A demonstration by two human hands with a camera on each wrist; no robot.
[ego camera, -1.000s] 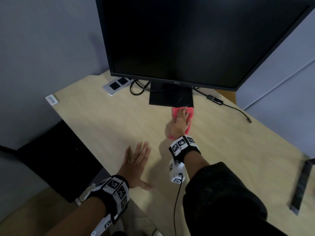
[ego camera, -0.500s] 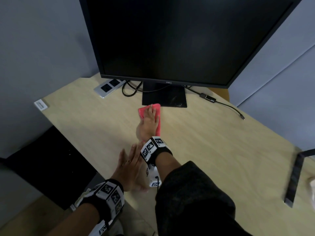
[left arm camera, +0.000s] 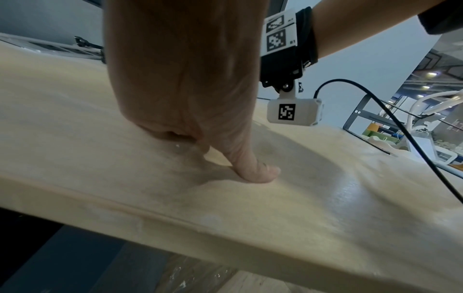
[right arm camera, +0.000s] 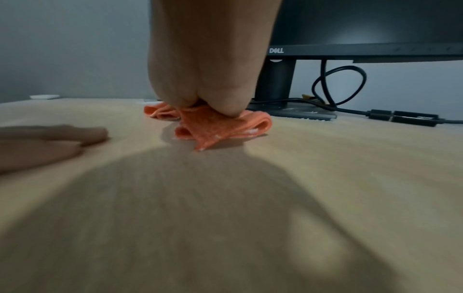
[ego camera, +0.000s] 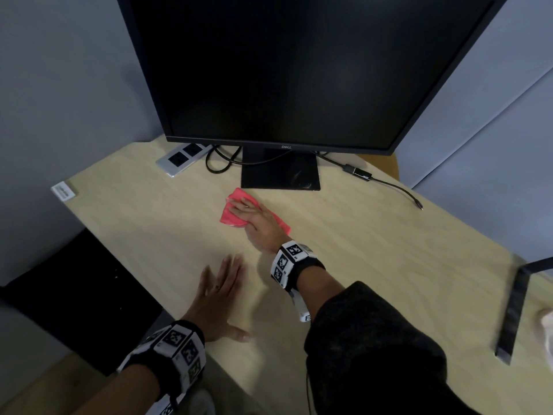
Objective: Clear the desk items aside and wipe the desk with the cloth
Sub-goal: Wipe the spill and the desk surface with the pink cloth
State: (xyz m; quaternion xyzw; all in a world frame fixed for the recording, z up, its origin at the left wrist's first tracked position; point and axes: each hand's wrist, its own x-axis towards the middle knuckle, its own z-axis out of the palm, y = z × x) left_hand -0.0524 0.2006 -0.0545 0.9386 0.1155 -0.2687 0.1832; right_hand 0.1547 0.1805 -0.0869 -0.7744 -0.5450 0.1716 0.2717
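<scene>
A pink-red cloth (ego camera: 232,215) lies bunched on the light wooden desk (ego camera: 374,250), just in front of the monitor's base. My right hand (ego camera: 250,212) lies flat on top of it, fingers straight and pressing it down; the right wrist view shows the cloth (right arm camera: 225,126) folded under my palm (right arm camera: 210,59). My left hand (ego camera: 220,290) rests flat on the desk near its front edge, fingers spread, holding nothing. In the left wrist view its thumb (left arm camera: 250,168) touches the wood.
A large black monitor (ego camera: 284,70) stands at the back on a square base (ego camera: 279,172). A power strip (ego camera: 182,158) and looped cables (ego camera: 221,160) lie behind it, an adapter cable (ego camera: 386,182) to the right. A dark bar (ego camera: 513,313) lies at the right edge.
My right hand has slid the cloth leftward across the desk in front of the monitor base. My left hand stays flat in about the same place.
</scene>
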